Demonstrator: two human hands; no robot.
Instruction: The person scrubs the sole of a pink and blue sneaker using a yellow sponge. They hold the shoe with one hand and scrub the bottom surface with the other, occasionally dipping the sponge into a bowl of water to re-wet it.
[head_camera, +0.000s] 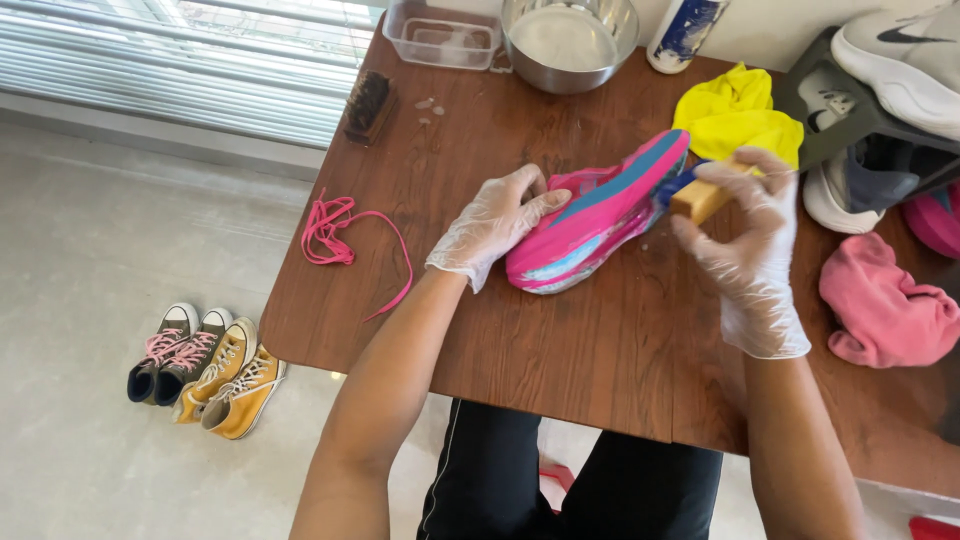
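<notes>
Mid-scrub at the wooden table (560, 350): the gloved left hand (495, 222) lies spread over a pink-and-blue shoe (600, 215) at the table's middle, steadying it. The gloved right hand (745, 225) pinches a tan block (700, 198) against the shoe's far right end; firm, even rubbing seems called for next.

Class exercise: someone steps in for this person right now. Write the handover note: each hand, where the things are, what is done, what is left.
Left hand, gloved, steadies the pink shoe, which lies on its side on the wooden table.
Right hand, gloved, holds a tan block against the shoe's far end.
Pink laces are out of the shoe, lying to the left. Brush, steel bowl, yellow cloth and pink cloth are on the table.
Done: laces removed. Left: scrubbing looks unfinished; relacing remains.
</notes>
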